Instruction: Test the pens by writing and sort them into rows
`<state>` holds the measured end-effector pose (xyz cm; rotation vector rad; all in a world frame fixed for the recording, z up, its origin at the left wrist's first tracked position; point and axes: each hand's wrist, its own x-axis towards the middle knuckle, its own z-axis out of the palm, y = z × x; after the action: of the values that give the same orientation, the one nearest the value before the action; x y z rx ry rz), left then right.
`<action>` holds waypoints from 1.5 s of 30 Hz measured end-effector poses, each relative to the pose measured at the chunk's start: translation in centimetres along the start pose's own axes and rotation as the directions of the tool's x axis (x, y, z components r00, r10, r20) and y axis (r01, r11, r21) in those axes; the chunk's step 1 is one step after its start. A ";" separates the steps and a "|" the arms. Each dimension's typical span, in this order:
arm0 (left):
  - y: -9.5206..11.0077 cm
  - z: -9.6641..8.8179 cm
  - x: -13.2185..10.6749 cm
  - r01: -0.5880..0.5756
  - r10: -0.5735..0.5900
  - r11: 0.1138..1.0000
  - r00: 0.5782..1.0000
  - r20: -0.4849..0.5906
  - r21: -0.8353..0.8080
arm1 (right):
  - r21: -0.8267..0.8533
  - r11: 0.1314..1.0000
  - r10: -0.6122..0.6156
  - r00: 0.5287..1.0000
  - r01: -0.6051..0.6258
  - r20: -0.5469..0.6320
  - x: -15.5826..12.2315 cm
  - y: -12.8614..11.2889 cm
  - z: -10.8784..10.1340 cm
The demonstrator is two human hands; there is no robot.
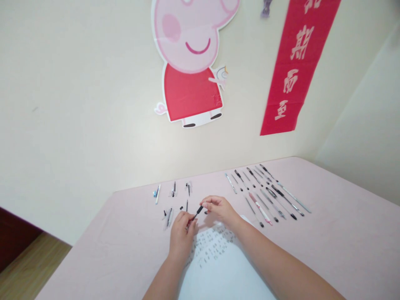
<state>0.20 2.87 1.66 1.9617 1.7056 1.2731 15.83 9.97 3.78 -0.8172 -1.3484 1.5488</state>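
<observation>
Between my two hands a pen with a black grip (pixel 199 210) is held at a slant above the top of a white paper sheet (pixel 228 275) with rows of handwriting. My left hand (pixel 182 233) is closed round the pen's lower end, hiding that part. At the upper end, the fingertips of my right hand (pixel 219 208) pinch by the black grip's tip; whether a small part sits in them is too small to tell. A dark refill (pixel 187 205) and a small black cap (pixel 181 208) lie just beyond my left hand.
Several pens and refills lie in two rows at the right, among them a pink-and-white pen (pixel 260 209). At the left are a white pen (pixel 158 194) and clear pen parts (pixel 169 217). The pink tabletop (pixel 93 250) meets the wall behind.
</observation>
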 end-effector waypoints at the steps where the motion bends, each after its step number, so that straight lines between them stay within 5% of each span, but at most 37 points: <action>1: 0.0 0.0 0.0 0.000 0.000 1.000 1.000 -0.004 0.004 | 0.000 1.000 -0.003 1.000 0.003 0.001 0.0 0.0 0.0; 13: -0.1 0.1 -0.1 -0.018 0.018 1.000 1.000 -0.013 0.009 | 0.012 1.000 0.004 1.000 -0.003 -0.010 0.0 0.4 0.2; 18: -0.3 0.1 -0.1 0.025 -0.026 0.999 0.999 -0.023 -0.022 | -0.193 0.965 -0.192 0.980 0.178 -0.057 -0.2 0.8 0.3; 20: -0.4 0.2 -0.1 0.058 -0.059 0.997 0.998 -0.026 -0.051 | -0.428 0.848 -0.362 0.932 0.313 -0.035 -0.5 0.8 0.3; 23: -0.7 0.4 0.0 0.105 -0.108 0.990 0.994 -0.031 -0.092 | -0.664 0.558 -0.520 0.833 0.497 0.187 -1.1 0.6 0.3; 26: -0.8 0.7 0.0 0.118 -0.121 0.987 0.992 -0.020 -0.106 | -0.714 0.354 -0.508 0.765 0.605 0.397 -1.4 0.4 0.2; 29: -0.6 0.9 -0.1 0.107 -0.105 0.985 0.994 0.022 -0.139 | -0.753 0.282 -0.462 0.772 0.595 0.437 -1.4 0.4 0.1; 35: 0.3 0.7 -0.2 0.074 -0.050 0.982 0.989 0.140 -0.174 | -0.790 0.311 -0.442 0.816 0.528 0.372 -1.1 0.8 0.0; 41: 0.7 0.3 -0.3 0.049 -0.011 0.972 0.986 0.165 -0.228 | -0.783 0.447 -0.455 0.864 0.433 0.218 -0.5 1.0 -0.7; 45: 0.6 0.3 -0.4 0.125 -0.083 0.949 0.985 0.153 -0.289 | -0.740 0.585 -0.445 0.894 0.332 0.049 0.0 0.7 -1.4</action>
<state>0.85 2.42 1.75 1.7198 1.4359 1.2413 16.98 10.50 2.83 -0.9863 -1.9213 0.5368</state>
